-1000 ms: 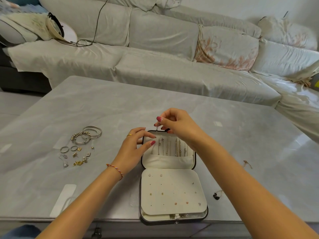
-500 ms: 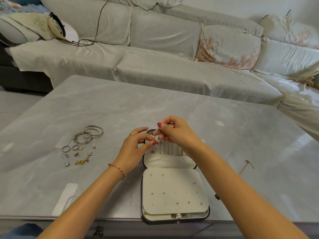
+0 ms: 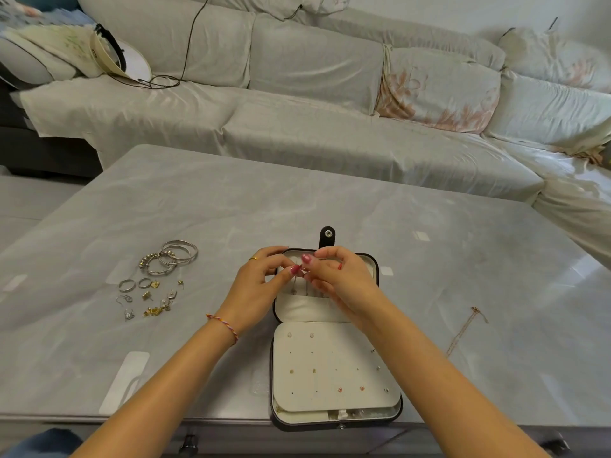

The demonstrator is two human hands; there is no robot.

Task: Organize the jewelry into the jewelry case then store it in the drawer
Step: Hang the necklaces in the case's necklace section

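Observation:
An open black jewelry case [image 3: 395,409] with cream lining lies at the table's near edge. Its lower panel [image 3: 334,375] holds several stud earrings. Thin necklaces hang in the upper half. My left hand [image 3: 256,287] and my right hand [image 3: 344,279] meet over that upper half, and both pinch a thin necklace chain [image 3: 301,272] at its top, fingertips almost touching. Loose bangles [image 3: 172,257], rings [image 3: 127,285] and small earrings [image 3: 155,302] lie on the table to the left. A gold chain [image 3: 466,328] lies to the right of the case.
The grey marble-look table [image 3: 297,200] ends just below the case. A drawer knob [image 3: 186,446] shows under the front edge. A covered sofa [image 3: 297,104] runs behind the table, with a cable and a hat on it at the left.
Both hands came down and closer together over the case's upper half. The case's snap tab is uncovered now. The view has shifted slightly.

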